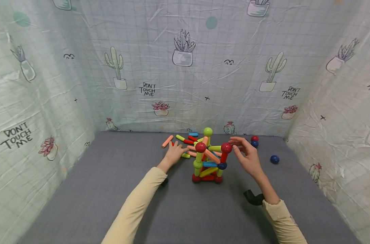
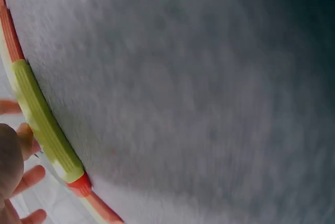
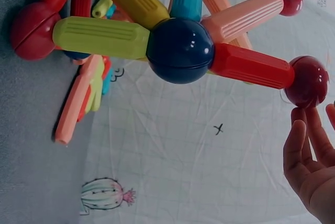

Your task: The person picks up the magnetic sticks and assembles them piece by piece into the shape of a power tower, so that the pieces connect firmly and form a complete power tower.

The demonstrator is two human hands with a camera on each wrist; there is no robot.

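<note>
A magnetic stick-and-ball structure stands upright on the grey table, built of coloured sticks with red, green and dark blue balls. My right hand is at its right side, fingertips right at the red ball on top of a red stick. Left of the structure, my left hand reaches into the loose sticks with its fingers spread. In the left wrist view, those fingers show beside a yellow-green stick; part of the hand is cut off there.
Loose sticks, among them a salmon one and a blue one, lie behind and left of the structure. At the back right are a red ball and a blue ball. A patterned curtain borders the table.
</note>
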